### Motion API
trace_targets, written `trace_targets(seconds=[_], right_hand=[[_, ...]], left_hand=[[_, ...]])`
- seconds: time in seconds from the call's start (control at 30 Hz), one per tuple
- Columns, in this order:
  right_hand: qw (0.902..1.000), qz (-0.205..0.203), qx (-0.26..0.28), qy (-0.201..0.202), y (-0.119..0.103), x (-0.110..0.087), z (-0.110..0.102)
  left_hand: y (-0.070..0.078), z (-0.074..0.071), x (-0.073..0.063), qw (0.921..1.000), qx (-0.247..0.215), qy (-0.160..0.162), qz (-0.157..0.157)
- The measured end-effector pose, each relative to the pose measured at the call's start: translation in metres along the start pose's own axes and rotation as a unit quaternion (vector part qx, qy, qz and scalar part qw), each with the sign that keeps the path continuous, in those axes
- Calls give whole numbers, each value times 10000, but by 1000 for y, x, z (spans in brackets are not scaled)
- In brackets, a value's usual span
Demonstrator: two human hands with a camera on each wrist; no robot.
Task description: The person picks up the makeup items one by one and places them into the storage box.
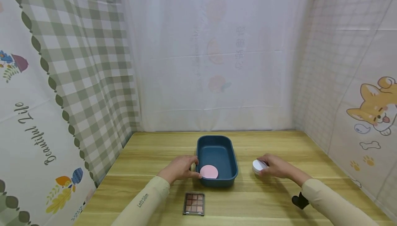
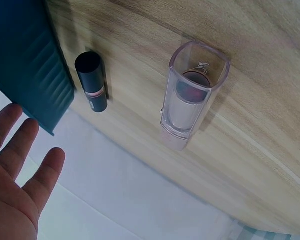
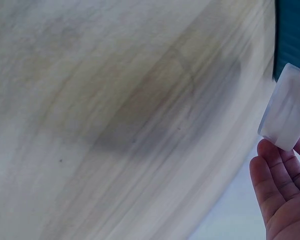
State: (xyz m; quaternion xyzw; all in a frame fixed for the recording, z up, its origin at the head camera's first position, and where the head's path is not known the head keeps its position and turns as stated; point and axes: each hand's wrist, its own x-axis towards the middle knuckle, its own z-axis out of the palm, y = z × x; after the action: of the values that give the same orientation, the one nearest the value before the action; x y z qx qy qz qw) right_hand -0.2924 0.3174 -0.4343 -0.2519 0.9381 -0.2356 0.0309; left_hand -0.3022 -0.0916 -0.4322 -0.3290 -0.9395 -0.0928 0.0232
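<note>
A dark blue bin with rounded corners stands mid-table, a flat pink disc lying in its near left corner. My left hand rests at the bin's left rim, its fingers fairly straight and spread in the left wrist view. To the right of the bin, my right hand grips a white round container between thumb and fingers. The right wrist view shows this container tilted on edge, with a smooth translucent side.
An eyeshadow palette lies in front of the bin. The left wrist view holds a dark lipstick tube beside the bin and a clear-capped cosmetic tube. Fabric curtains enclose the table's back and sides.
</note>
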Motion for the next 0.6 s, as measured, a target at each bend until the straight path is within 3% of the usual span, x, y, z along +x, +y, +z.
trace_targets(seconds=[0.33,0.6], right_hand=[[9999,-99,48,40,-7,6,-3],[9999,92,67,-2,-14,8,-6]], left_hand=[[-1,1,0,10000,32,17,13],[-1,1,0,10000,31,40,-9]])
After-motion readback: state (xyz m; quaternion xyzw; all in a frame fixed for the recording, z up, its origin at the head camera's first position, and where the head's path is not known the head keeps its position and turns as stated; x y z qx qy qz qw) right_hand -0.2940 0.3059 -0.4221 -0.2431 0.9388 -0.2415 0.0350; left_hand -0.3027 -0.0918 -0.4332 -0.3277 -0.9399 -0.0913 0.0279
